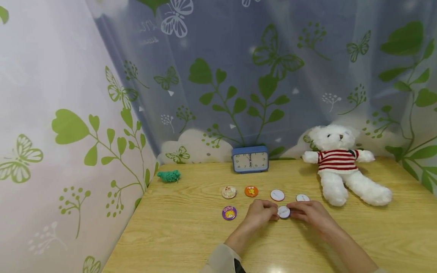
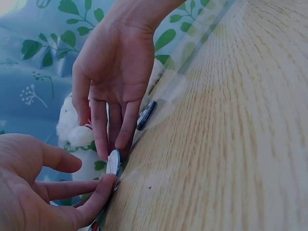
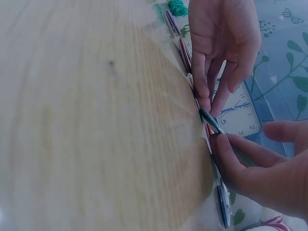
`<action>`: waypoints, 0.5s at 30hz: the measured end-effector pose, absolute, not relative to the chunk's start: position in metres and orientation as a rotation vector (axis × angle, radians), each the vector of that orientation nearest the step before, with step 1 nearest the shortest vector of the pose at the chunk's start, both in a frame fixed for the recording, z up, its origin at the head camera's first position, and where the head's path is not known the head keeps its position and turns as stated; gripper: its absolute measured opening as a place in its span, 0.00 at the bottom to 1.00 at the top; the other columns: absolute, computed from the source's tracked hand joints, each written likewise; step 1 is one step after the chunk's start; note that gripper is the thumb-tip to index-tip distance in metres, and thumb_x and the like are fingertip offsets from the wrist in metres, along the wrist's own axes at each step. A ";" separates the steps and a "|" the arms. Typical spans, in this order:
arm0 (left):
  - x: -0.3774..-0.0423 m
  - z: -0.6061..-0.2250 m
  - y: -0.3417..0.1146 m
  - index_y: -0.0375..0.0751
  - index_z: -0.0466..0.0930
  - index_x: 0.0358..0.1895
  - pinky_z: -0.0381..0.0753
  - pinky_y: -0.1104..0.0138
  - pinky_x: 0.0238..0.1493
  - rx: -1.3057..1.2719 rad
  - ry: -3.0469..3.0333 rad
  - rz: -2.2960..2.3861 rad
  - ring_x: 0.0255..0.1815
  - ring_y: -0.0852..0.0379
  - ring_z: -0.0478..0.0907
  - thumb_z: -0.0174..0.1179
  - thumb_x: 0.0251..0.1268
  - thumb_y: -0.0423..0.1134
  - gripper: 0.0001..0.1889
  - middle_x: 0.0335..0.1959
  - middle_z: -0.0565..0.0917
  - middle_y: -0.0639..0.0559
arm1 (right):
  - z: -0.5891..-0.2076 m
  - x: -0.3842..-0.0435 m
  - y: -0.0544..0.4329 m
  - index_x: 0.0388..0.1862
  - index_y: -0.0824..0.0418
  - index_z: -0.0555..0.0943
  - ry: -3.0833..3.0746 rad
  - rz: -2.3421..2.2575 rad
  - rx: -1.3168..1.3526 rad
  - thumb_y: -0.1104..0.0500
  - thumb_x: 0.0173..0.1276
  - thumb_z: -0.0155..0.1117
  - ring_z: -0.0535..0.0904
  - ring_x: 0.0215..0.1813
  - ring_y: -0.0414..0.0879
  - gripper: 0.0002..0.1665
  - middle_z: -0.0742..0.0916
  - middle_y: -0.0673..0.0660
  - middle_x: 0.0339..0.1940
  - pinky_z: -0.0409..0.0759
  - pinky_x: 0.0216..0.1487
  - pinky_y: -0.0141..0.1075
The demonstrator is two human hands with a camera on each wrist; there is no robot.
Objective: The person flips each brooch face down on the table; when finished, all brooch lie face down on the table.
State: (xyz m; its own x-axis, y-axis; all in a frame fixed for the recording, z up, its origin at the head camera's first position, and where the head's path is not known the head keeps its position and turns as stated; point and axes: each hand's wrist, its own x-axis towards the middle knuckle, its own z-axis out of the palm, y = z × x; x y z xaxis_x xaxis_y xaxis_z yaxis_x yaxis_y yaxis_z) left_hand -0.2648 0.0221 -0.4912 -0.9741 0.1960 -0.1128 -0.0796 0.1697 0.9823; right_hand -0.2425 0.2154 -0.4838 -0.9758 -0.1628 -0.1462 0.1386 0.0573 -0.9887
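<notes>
Two hands, left hand (image 1: 260,213) and right hand (image 1: 311,214), pinch a white-backed badge (image 1: 283,212) by its edge, nearer the person than the clock (image 1: 250,160) and rightward. Uneven fingertip pressure on that thin rim could flick it loose.

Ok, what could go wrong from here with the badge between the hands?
The badge looks tilted in the right wrist view, with the left hand and right hand at opposite edges, so it might slip loose. The right hand also sits close to a second badge, so it could nudge that one out of place.
</notes>
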 end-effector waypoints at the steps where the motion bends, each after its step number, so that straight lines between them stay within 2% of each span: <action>1: -0.265 -0.491 0.022 0.26 0.87 0.41 0.90 0.68 0.37 0.109 2.226 1.895 0.28 0.59 0.85 0.62 0.64 0.24 0.07 0.31 0.86 0.48 | -0.484 -0.242 0.215 0.62 0.86 0.74 2.112 -2.019 -0.021 0.63 0.83 0.49 0.85 0.52 0.40 0.24 0.86 0.64 0.57 0.86 0.58 0.37; 10: -0.263 -0.490 0.021 0.27 0.88 0.40 0.89 0.68 0.38 0.125 2.251 1.874 0.30 0.59 0.85 0.63 0.67 0.27 0.06 0.30 0.84 0.54 | -0.479 -0.242 0.217 0.65 0.86 0.71 2.121 -1.992 -0.061 0.61 0.86 0.43 0.84 0.57 0.41 0.27 0.84 0.68 0.62 0.84 0.62 0.38; 15: -0.262 -0.488 0.022 0.28 0.88 0.40 0.89 0.68 0.37 0.127 2.290 1.841 0.30 0.59 0.85 0.63 0.65 0.26 0.06 0.30 0.86 0.52 | -0.476 -0.241 0.219 0.67 0.85 0.70 2.124 -1.979 -0.050 0.60 0.86 0.41 0.83 0.60 0.44 0.28 0.83 0.70 0.64 0.83 0.64 0.39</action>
